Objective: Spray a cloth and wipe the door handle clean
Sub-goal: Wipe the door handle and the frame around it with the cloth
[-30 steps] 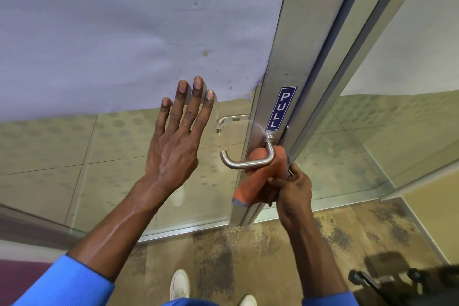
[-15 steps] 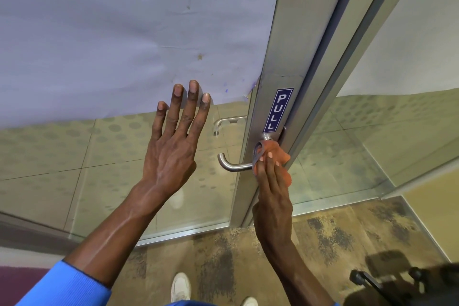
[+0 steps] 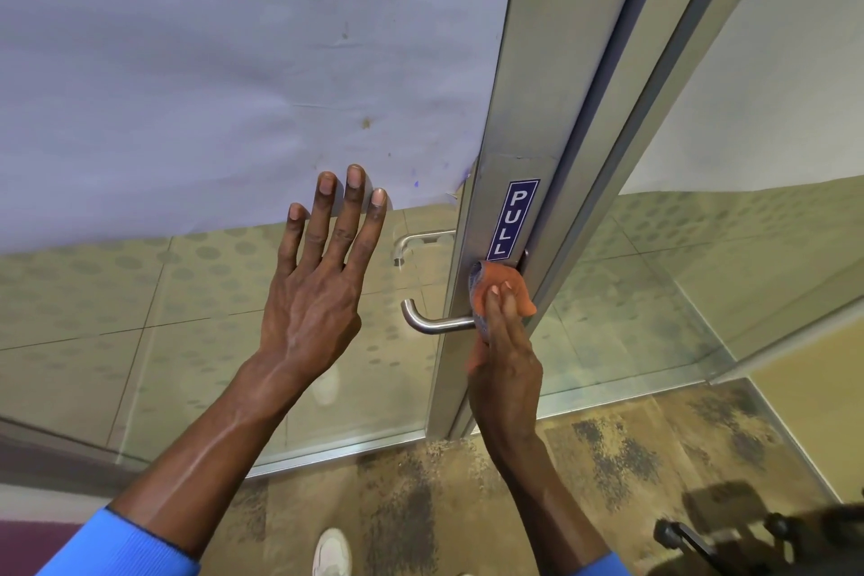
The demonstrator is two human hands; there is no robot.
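Head view, left hand: your left hand [image 3: 313, 304] is open, fingers spread and flat against the glass panel [image 3: 140, 318] to the left of the door frame. It grips nothing. I judge it is there to brace the door, so the panel does not swing while you rub.

Head view, right hand: your right hand [image 3: 505, 355] is closed around the orange cloth [image 3: 502, 283], and the fingers press it up against the base of the door handle [image 3: 432, 323], where the lever meets the metal door frame [image 3: 523, 108].

Head view, cloth: it is bunched between your fingers and the frame, just below the blue PULL sign [image 3: 514, 220]. A bunched cloth gives a thick pad, which I think suits the narrow joint at the base.

Head view, handle: the lever runs out to the left from the frame and bends toward you at its end. That left part is bare and the cloth does not touch it. A second handle [image 3: 416, 243] shows through the glass on the far side.

Head view, spray bottle: it is not visible, so I cannot tell where it is.

Head view, progress: the wiping step is in hand; the free end of the lever probably needs a pass too.

Head view, risk: pressing hard near the frame could push the lever down and release the latch.
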